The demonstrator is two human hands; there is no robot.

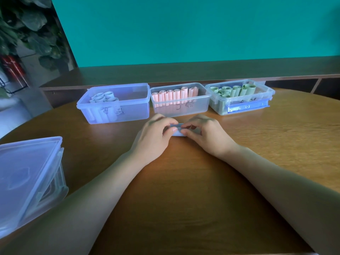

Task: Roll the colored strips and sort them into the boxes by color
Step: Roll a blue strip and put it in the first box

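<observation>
3 boxes (180, 100); 2 hands (156, 137) pinch 1 blue strip (177, 133).

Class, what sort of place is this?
Probably an office or classroom craft corner: a wooden table against a teal wall, three labelled boxes of paper rolls, a potted plant.

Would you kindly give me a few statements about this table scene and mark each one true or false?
1. Both hands hold a pale blue strip between them. True; the left hand and right hand pinch it.
2. The pink rolls are in the leftmost box. False; they stand in the middle box.
3. The green rolls are in the right box. True.
4. The left box is full of rolls. False; its blue rolls fill only its left end.
5. A lidded box sits near left. True.
</observation>
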